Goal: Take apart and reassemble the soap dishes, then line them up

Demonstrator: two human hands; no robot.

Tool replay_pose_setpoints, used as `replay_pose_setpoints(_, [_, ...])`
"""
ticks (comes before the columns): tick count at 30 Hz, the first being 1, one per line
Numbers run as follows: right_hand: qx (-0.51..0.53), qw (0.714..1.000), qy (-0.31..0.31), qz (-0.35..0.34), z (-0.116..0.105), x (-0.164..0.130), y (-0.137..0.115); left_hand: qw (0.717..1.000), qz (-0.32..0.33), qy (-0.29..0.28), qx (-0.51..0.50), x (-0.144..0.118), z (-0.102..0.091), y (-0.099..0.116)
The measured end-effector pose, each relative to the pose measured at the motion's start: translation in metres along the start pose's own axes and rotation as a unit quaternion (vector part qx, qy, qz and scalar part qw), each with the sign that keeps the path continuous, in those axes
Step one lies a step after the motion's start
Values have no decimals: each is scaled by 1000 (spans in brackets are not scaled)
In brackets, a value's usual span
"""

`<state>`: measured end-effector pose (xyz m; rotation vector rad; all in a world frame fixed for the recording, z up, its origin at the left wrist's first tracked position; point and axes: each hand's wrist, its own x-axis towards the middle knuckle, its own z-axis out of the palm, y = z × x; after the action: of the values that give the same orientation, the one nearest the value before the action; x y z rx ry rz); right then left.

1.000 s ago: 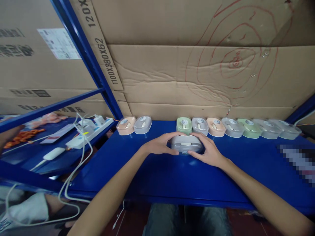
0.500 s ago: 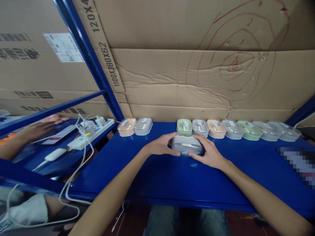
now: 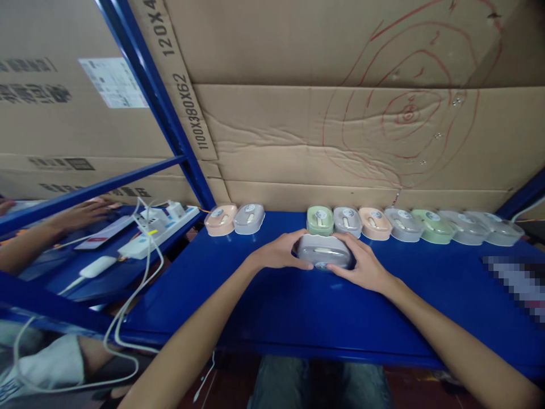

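Observation:
Between my two hands is a grey plastic box with a clear lid (image 3: 324, 248), tilted so its lid faces me, a round sticker at its lower edge. My left hand (image 3: 284, 250) grips its left end, fingers behind and thumb in front. On the right end my right hand (image 3: 364, 264) is closed the same way. Just behind stand a green box (image 3: 320, 220) and another grey box (image 3: 347, 221), part of a row that runs right with a peach box (image 3: 375, 223) and several more. A peach box (image 3: 220, 220) and a grey box (image 3: 249, 218) stand apart at the left.
The boxes stand on a blue table (image 3: 272, 318) against a cardboard wall (image 3: 264, 136). A blue metal post (image 3: 157, 108) rises at left. Beyond it are a white power strip (image 3: 140, 243), cables and another person's hand (image 3: 87, 215). A pixelated patch covers something at right.
The held box has tipped very slightly in my hands, which keep their grip. At the left, the other person's hand has shifted. The rest of the boxes stay put.

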<state>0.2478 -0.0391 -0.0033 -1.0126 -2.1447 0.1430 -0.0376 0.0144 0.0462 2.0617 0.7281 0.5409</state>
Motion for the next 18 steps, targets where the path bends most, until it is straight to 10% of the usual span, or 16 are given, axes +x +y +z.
replay_pose_setpoints(18, [-21,1000,-9,5,-2,-2,1,999,10,-7,-34,1,-7,-8])
